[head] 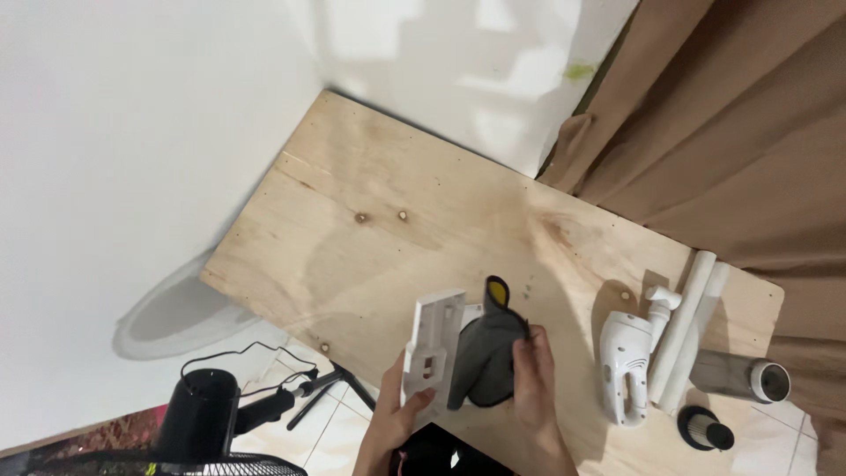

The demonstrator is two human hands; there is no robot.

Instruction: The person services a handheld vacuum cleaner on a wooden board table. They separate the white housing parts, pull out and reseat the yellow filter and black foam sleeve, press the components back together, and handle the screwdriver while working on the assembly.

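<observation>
Head view: the person stands at the near edge of a plywood board (397, 185) that lies in a corner, with a white wall (132, 132) on one side and a brown curtain (749, 123) on the other.

The left hand (397, 419) is closed on the lower end of a white plastic bracket (434, 344); the thumb presses on its front near the bottom, and the bracket stands upward from the hand, a little tilted. The right hand (535, 379) is closed on the right edge of a grey cloth (486, 357), with the fingers curled over it near its top. The cloth hangs between the two hands, just beside the bracket and touching its right side, and it has a small yellow tab (498, 289) at the upper end. Both things are above the near edge of the board, close to the person's body.

To the right, well apart from the hands, a white handheld vacuum (627, 363) lies on the board, with a white tube (687, 326) just beside it. Further right lie a grey cylinder (740, 375) and a small black filter (703, 429). Below the board on the left, a black fan (201, 414) stands on the tiled floor (322, 432).
</observation>
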